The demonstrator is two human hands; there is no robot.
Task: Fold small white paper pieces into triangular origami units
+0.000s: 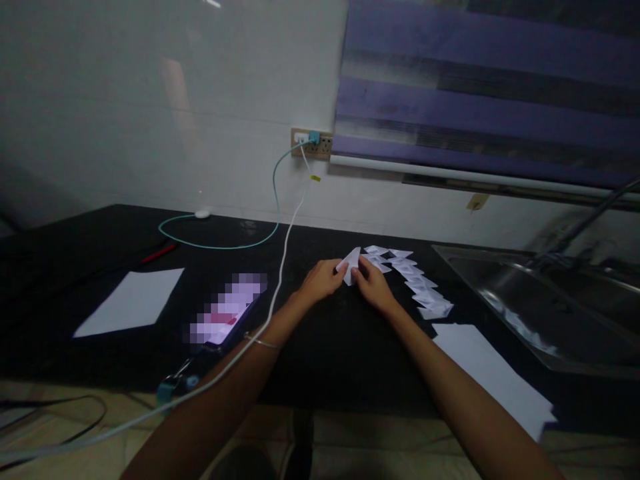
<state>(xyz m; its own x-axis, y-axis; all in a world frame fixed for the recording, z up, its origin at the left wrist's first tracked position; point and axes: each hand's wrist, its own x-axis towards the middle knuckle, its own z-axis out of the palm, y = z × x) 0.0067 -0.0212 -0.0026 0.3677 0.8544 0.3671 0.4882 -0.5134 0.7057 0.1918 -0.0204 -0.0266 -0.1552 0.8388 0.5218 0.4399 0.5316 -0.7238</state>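
Both hands meet over the dark countertop, pinching one small piece of folded white paper (pixel 352 265) between them. My left hand (pixel 321 279) grips its left edge, thumb on the near face. On the opposite edge, my right hand (pixel 372 283) is closed with thumb and fingers. Just beyond and to the right of my right hand lie several folded paper pieces (pixel 421 287), overlapping in a slanting row. Nearer to me, a stack of plain white sheets (pixel 487 370) rests beside my right forearm.
A lit phone (pixel 230 310) and a white sheet (pixel 133 301) lie to the left, with a red pen-like object (pixel 159 253) behind. A white cable (pixel 283 267) crosses over my left forearm from the wall socket (pixel 311 143). A steel sink (pixel 550 313) is at right.
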